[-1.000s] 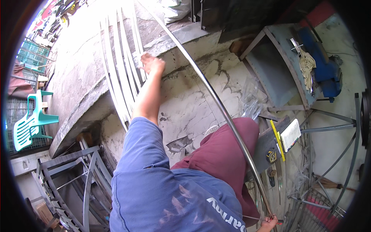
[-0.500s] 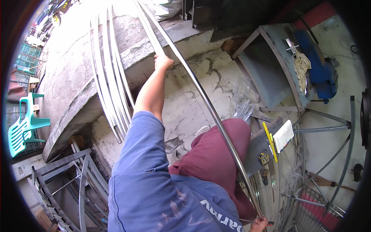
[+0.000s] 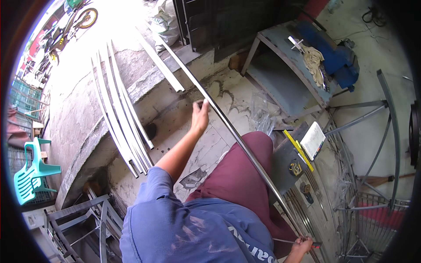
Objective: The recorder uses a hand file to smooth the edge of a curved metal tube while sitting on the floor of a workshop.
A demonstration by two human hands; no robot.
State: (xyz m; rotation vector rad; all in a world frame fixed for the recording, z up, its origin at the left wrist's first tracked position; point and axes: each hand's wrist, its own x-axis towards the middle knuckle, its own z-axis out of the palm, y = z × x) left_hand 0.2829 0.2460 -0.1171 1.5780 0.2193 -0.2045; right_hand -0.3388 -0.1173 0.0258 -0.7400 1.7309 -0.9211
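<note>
left hand (image 3: 200, 116) stretched out along long metal bar (image 3: 245, 149), right hand (image 3: 301, 246) gripping it.

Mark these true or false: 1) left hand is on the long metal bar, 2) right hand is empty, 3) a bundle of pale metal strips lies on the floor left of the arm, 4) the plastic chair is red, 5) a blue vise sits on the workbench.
1. True: the left hand is against the long metal bar.
2. False: the right hand grips the bar's near end.
3. True: the pale metal strips lie there side by side.
4. False: the plastic chair is turquoise.
5. True: the blue vise is on the workbench.
</note>
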